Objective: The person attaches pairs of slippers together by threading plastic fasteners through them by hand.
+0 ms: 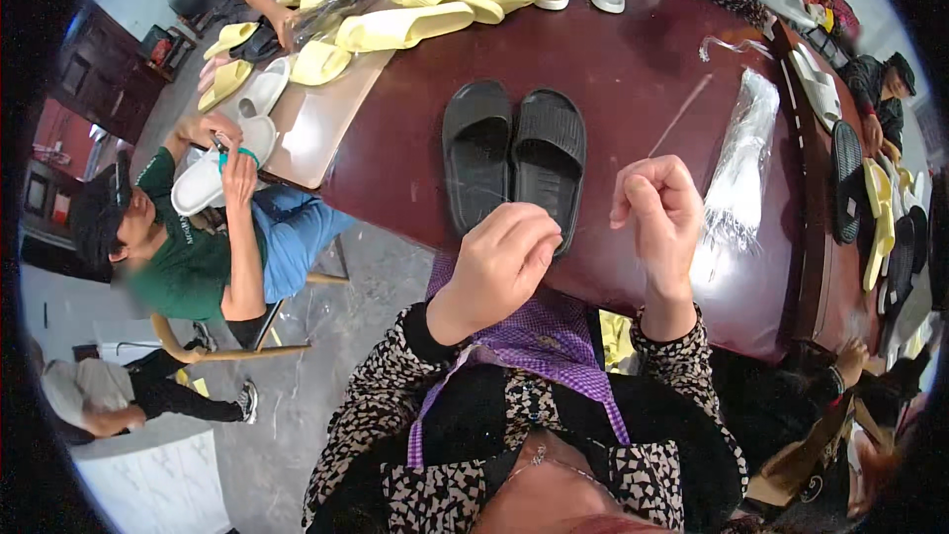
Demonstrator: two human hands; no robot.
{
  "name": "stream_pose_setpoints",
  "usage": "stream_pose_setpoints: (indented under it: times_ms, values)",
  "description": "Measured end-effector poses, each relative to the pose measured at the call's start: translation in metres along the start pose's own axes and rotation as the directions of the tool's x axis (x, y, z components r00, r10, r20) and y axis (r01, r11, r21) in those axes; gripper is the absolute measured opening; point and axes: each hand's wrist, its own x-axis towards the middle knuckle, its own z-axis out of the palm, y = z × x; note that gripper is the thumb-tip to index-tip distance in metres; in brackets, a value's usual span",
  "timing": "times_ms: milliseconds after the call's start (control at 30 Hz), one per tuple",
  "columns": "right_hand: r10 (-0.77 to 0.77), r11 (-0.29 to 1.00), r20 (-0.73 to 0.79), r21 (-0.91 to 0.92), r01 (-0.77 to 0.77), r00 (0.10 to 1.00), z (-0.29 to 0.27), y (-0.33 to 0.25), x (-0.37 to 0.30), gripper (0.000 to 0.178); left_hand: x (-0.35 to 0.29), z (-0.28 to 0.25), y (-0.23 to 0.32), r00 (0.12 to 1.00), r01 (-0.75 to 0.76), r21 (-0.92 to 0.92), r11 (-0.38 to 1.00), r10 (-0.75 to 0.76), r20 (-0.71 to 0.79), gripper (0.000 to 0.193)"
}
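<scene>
A pair of black slide sandals lies side by side on the dark red table, the left sandal and the right sandal with their straps at the far end. My left hand is closed in a pinch above their near ends, hiding part of them. To the right of the pair, my right hand is held up with thumb and fingers curled together. Whatever either hand pinches is too small or hidden to make out. Beyond my right hand lies a bundle of thin white strands.
Yellow slides line the far left edge, beside a light board. A co-worker in green sits at the left, handling a white slide. More slides, including a black one, stand along the right edge.
</scene>
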Motion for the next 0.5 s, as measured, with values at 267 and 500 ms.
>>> stream_pose_setpoints:
  times_ms: [267,500]
  values:
    - [0.631,0.732,0.083,-0.393,-0.556,0.772,-0.035,0.058,-0.034,0.007,-0.052,0.003,-0.028,0.929,-0.146,0.231,0.962,0.053,0.367,0.011]
    - [0.301,0.576,0.170,-0.817,-0.037,0.938,-0.035,0.087,-0.033,0.008,-0.063,0.013,-0.047,0.911,-0.016,0.147,0.989,-0.046,0.409,0.007]
